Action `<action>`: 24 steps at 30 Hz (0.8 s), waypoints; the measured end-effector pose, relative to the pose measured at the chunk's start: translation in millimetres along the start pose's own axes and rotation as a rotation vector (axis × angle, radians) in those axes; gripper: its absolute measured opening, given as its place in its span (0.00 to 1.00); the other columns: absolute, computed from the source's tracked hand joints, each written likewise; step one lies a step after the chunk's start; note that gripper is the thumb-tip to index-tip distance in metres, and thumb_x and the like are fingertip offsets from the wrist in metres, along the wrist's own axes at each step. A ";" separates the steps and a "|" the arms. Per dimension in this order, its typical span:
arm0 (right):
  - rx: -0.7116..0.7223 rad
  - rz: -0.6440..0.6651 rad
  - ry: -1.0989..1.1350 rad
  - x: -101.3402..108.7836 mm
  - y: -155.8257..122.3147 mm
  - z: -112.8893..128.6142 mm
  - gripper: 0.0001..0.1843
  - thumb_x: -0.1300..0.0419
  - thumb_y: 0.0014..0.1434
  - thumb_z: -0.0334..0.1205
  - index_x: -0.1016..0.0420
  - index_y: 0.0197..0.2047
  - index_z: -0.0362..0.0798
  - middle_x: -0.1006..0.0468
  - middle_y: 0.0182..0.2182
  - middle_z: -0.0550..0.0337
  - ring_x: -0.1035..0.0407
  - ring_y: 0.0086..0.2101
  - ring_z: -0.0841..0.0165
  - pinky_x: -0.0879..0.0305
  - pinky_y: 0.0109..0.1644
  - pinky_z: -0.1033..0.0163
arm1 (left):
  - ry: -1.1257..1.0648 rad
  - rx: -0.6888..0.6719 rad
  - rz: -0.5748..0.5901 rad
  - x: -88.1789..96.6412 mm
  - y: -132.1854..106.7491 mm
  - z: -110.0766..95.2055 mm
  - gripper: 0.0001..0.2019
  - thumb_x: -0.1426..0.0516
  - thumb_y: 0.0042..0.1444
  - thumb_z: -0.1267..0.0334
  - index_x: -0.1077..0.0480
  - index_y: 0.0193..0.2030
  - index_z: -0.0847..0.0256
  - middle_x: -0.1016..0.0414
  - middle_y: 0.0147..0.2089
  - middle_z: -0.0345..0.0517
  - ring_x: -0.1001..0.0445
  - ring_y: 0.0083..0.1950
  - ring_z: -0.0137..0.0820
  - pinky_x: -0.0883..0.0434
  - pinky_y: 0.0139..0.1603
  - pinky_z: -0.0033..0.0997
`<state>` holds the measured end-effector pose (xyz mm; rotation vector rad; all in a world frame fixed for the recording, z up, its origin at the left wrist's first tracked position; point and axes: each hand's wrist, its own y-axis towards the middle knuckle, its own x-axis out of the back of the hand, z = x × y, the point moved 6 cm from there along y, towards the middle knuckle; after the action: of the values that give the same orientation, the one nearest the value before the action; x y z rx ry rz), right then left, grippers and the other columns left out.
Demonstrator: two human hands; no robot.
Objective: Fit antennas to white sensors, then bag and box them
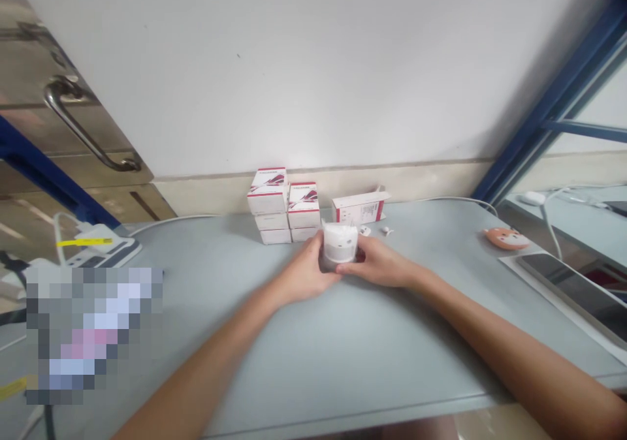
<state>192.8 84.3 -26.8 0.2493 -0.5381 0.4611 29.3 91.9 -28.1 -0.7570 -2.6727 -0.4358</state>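
Note:
A white rounded device [340, 243] in a clear plastic bag is held up between both hands above the table. My left hand [309, 270] closes around its left side, and the thumb reaches up along the edge. From the right, my right hand [379, 262] grips it with fingers wrapped about its lower part. Just behind the hands an opened white and red carton [360, 208] lies on its side. Small white parts [386, 231] lie near it. To the left, several closed white and red boxes [268, 195] are stacked.
The grey table [313, 361] backs onto a white wall. On the left stand a power strip [108, 251] with cables and a blurred-out item [93, 329]. At right are an orange animal-shaped object [507, 237] and a dark flat panel [573, 290]. Blue frame posts [533, 113] flank the table.

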 end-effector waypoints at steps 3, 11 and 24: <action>-0.016 0.005 0.028 -0.1 -2.2 7.1 0.21 0.34 0.66 0.55 0.23 0.54 0.50 0.17 0.49 0.54 0.23 0.47 0.56 0.29 0.50 0.54 | -0.103 0.032 0.063 4.5 -1.9 -6.0 0.39 0.31 0.57 0.60 0.39 0.73 0.52 0.31 0.72 0.53 0.33 0.73 0.52 0.33 0.71 0.50; -0.129 0.003 0.130 1.1 -5.6 11.4 0.20 0.38 0.67 0.57 0.23 0.50 0.48 0.18 0.44 0.55 0.25 0.43 0.58 0.30 0.47 0.56 | -0.626 0.173 0.050 0.1 4.1 -1.8 0.20 0.37 0.63 0.50 0.24 0.58 0.57 0.21 0.61 0.52 0.26 0.65 0.50 0.29 0.63 0.46; -0.160 0.016 0.183 -3.6 -7.3 16.1 0.20 0.33 0.62 0.54 0.23 0.50 0.48 0.19 0.42 0.55 0.25 0.40 0.60 0.29 0.42 0.58 | -0.258 -0.082 -0.348 30.3 4.2 -24.9 0.14 0.35 0.62 0.49 0.24 0.42 0.57 0.22 0.43 0.44 0.24 0.43 0.34 0.28 0.45 0.32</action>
<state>186.6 71.1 -16.1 0.0485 -0.3957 0.4484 12.8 99.5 7.0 -0.3874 -3.0594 -0.5696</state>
